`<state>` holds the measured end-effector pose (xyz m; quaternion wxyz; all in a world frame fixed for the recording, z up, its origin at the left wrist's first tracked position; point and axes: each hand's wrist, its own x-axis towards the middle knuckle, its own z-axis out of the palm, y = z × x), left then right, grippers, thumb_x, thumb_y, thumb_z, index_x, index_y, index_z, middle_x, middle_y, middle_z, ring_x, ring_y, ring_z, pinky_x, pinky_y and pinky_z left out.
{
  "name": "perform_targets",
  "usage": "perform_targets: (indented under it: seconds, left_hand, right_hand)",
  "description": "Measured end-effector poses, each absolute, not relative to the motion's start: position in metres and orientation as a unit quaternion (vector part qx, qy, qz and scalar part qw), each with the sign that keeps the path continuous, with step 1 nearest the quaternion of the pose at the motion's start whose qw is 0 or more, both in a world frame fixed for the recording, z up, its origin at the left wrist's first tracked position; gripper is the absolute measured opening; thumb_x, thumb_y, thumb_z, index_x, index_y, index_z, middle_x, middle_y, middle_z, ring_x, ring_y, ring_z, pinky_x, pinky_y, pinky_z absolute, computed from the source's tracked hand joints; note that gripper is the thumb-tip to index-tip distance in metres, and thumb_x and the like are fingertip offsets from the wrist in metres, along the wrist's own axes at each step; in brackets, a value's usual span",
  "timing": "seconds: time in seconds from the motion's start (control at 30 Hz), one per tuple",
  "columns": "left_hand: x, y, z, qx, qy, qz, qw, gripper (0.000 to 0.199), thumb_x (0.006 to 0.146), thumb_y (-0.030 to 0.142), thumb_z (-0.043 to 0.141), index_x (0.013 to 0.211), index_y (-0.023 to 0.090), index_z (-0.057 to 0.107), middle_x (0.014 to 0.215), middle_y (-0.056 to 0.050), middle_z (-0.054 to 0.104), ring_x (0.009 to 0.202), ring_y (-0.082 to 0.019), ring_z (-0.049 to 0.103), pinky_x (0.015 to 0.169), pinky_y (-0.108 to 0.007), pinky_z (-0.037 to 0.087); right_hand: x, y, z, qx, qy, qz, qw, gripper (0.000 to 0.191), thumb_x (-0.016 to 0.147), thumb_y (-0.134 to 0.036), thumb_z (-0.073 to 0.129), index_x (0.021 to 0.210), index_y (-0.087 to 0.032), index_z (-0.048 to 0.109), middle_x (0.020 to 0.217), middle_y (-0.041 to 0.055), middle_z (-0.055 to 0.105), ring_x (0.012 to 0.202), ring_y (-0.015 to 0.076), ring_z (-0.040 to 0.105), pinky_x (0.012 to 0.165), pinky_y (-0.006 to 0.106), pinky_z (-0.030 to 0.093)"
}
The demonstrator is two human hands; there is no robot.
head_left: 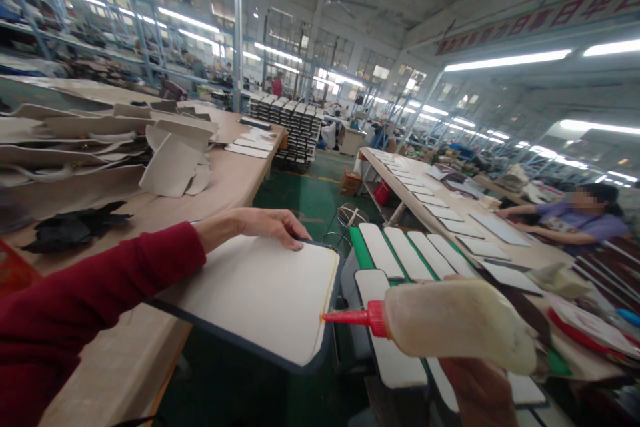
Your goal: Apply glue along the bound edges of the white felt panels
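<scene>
Plainly, the squeeze bottle (450, 317) is the container in use: cloudy, translucent plastic with a pale yellowish content whose level I cannot make out. The right hand (480, 383) holds it on its side from beneath, most of its fingers hidden behind the plastic but closed around it. Its red nozzle (355, 319) points left, the tip at the border of a white panel (260, 293) with a dark rim — a thin yellowish line (331, 277) runs along that border. The left hand (265, 227) pinches the panel's far edge, thumb on the white face; the panel is held up beside the left desk (227, 180).

Below the right desk (543, 263) is a red bucket (383, 193), and a cardboard box (351, 183) sits on the green floor (310, 203) — their contents cannot be seen. White strips (381, 251) lie in a row on something green beyond the bottle.
</scene>
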<state>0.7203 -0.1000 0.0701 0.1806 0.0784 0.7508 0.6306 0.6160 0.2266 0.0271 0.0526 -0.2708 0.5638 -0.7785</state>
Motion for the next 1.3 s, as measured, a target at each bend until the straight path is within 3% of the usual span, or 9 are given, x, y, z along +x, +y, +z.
perform_targets:
  seconds: [0.13, 0.2, 0.27, 0.67, 1.03, 1.3]
  left_hand:
    - [0.721, -0.102, 0.068, 0.058, 0.741, 0.644, 0.182, 0.034, 0.075, 0.032, 0.067, 0.105, 0.016, 0.070, 0.090, -0.006, 0.072, 0.073, -0.018, 0.066, 0.067, -0.024, 0.052]
    - [0.721, -0.104, 0.067, 0.053, 0.736, 0.650, 0.180, 0.033, 0.075, 0.031, 0.067, 0.105, 0.017, 0.070, 0.089, -0.006, 0.072, 0.073, -0.018, 0.066, 0.068, -0.024, 0.053]
    - [0.721, -0.106, 0.065, 0.048, 0.733, 0.656, 0.175, 0.032, 0.075, 0.030, 0.066, 0.105, 0.016, 0.070, 0.088, -0.006, 0.072, 0.073, -0.018, 0.066, 0.068, -0.024, 0.053]
    - [0.723, -0.117, 0.055, -0.006, 0.700, 0.706, 0.106, 0.032, 0.072, 0.028, 0.070, 0.100, 0.015, 0.071, 0.083, -0.007, 0.072, 0.071, -0.019, 0.068, 0.069, -0.027, 0.054]
    - [0.715, -0.114, 0.032, -0.083, 0.612, 0.786, 0.030, 0.037, 0.065, 0.028, 0.076, 0.099, 0.013, 0.070, 0.089, -0.010, 0.072, 0.068, -0.019, 0.068, 0.062, -0.026, 0.054]
    - [0.714, -0.104, 0.030, -0.115, 0.586, 0.802, -0.005, 0.040, 0.061, 0.030, 0.078, 0.096, 0.013, 0.070, 0.081, -0.008, 0.073, 0.069, -0.019, 0.067, 0.061, -0.025, 0.053]
  right_hand:
    - [0.622, 0.227, 0.025, -0.267, 0.565, -0.779, 0.063, 0.052, 0.068, -0.048, 0.071, 0.110, -0.022, 0.055, 0.105, 0.0076, 0.063, 0.097, 0.0263, 0.060, 0.080, 0.046, 0.051]
    - [0.620, 0.228, 0.026, -0.264, 0.568, -0.777, 0.059, 0.039, 0.082, -0.043, 0.059, 0.113, -0.019, 0.053, 0.112, 0.0078, 0.058, 0.098, 0.0224, 0.058, 0.081, 0.043, 0.050]
    - [0.617, 0.229, 0.028, -0.261, 0.573, -0.775, 0.053, 0.034, 0.086, -0.038, 0.054, 0.114, -0.018, 0.052, 0.115, 0.0077, 0.055, 0.098, 0.0210, 0.057, 0.081, 0.041, 0.050]
    - [0.620, 0.239, 0.029, -0.270, 0.594, -0.758, 0.014, 0.033, 0.082, -0.040, 0.059, 0.108, -0.020, 0.056, 0.111, 0.0066, 0.059, 0.094, 0.0201, 0.059, 0.078, 0.039, 0.050]
    - [0.624, 0.227, 0.016, -0.256, 0.580, -0.771, -0.059, 0.036, 0.085, -0.037, 0.055, 0.116, -0.018, 0.051, 0.117, 0.0081, 0.053, 0.100, 0.0224, 0.056, 0.080, 0.043, 0.050]
    - [0.624, 0.221, 0.010, -0.227, 0.555, -0.796, -0.075, 0.061, 0.067, -0.026, 0.073, 0.123, -0.031, 0.048, 0.112, 0.0049, 0.062, 0.103, 0.0298, 0.059, 0.082, 0.050, 0.051]
